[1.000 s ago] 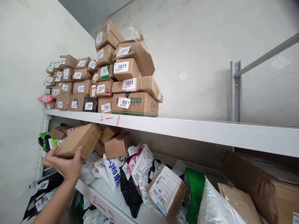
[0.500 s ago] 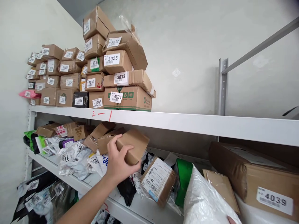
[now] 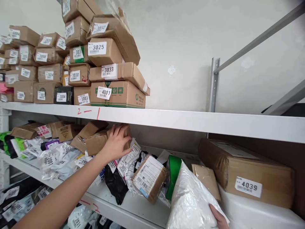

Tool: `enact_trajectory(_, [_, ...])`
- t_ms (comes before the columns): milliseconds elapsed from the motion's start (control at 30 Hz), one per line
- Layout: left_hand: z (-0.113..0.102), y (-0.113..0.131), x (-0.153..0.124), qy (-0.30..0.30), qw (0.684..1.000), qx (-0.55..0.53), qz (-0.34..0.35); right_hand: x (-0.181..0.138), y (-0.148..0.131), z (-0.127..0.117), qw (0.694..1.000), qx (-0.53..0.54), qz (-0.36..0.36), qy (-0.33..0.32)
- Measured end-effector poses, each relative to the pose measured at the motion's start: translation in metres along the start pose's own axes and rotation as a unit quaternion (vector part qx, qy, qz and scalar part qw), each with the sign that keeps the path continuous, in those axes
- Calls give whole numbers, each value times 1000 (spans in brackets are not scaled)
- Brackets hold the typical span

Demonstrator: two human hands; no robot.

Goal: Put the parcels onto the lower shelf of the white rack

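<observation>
a: how many hands do we see, and on what?

b: two. our left hand [image 3: 116, 140] is pressed flat on a small cardboard box [image 3: 124, 136], fingers spread over its front, at the back of the middle shelf [image 3: 133, 208], just under the upper shelf [image 3: 181, 120]. our right hand [image 3: 218, 218] shows only as fingertips at the bottom edge, curled on a white plastic bag [image 3: 193, 200] at that shelf's front edge. can't tell how tight the grip is.

a: boxes near the left hand?

b: approx three more brown boxes leaning beside it to the left, touching. one taped parcel w/ a barcode label [image 3: 149, 177] sits tilted just right of our forearm, one black poly bag [image 3: 115, 184] under the wrist, one green packet [image 3: 173, 171] between the parcel and the white bag.

a: and the room?

b: white metal shelving against a pale wall [image 3: 181, 47]. red "2—1" is scrawled on the upper shelf edge. above it a stack of numbered boxes; we read 3025, 3033, 4001 [image 3: 118, 93]. one big box marked 4039 [image 3: 247, 171] lies at the right end of the middle shelf.

a: anything in the way?

b: grey mailers [image 3: 57, 159] heaped at the left end, crowding the box.
</observation>
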State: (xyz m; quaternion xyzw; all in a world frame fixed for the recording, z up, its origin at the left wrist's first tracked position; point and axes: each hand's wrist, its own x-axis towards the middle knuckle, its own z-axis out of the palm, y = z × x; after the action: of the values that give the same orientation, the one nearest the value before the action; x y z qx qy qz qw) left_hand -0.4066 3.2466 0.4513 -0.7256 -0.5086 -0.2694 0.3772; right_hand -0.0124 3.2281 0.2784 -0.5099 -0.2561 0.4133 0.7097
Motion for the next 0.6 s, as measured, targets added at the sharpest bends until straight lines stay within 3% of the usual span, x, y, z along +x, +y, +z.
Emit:
enact_trajectory(167, [1, 7, -2, 14, 1000, 7, 6, 0, -3, 5, 999, 4, 36, -12])
enact_trajectory(267, [-7, 20, -9, 21, 997, -51, 51, -1, -4, 5, 999, 14, 35, 2])
enact_trajectory(333, [-15, 37, -16, -44, 982, -147, 109, -1, -4, 4, 999, 17, 43, -2])
enact_trajectory(400, [-21, 59, -24, -152, 951, -237, 127, -1, -4, 4, 998, 16, 54, -11])
enact_trajectory(500, [-25, 93, -32, -283, 920, -270, 2, -4, -5, 3, 998, 18, 64, -14])
enact_trajectory(600, [-23, 113, -37, -355, 897, -241, -107, -9, -5, 4, 998, 29, 53, -3])
